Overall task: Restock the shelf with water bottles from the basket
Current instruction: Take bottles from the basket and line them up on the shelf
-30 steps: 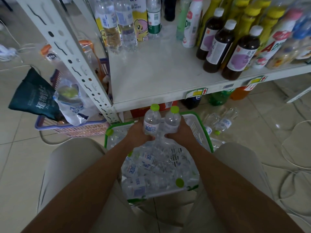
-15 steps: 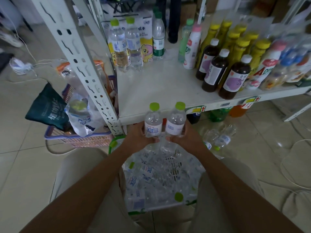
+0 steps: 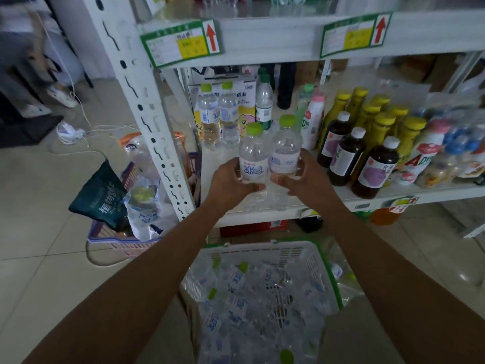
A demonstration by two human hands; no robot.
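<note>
We see the left hand (image 3: 231,181) wrapped round the lower body of a clear ribbed plastic water bottle with a lime-green screw cap (image 3: 253,157), and the right hand (image 3: 305,179) wrapped round a second clear bottle (image 3: 285,151) of the same kind. Both are upright, sides touching, over the front left part of the white metal shelf board (image 3: 208,179), near its front edge. The bases are see-through and blurred, so we cannot tell if they touch the board. We judge the step to be placing this pair. To do it well we would push them towards the back left corner, in line with the two matching green-capped bottles (image 3: 210,116) standing there. Then we would land the bases flat and let go one hand at a time, keeping clear of the dark brown white-capped bottles (image 3: 345,153) along the right. The thin walls look soft and slick, so we would squeeze lightly; the labels are glossy film. The white plastic lattice basket with a green rim (image 3: 262,252) sits on the floor below the front edge. It holds many more such bottles, so we judge the task far from done.
</note>
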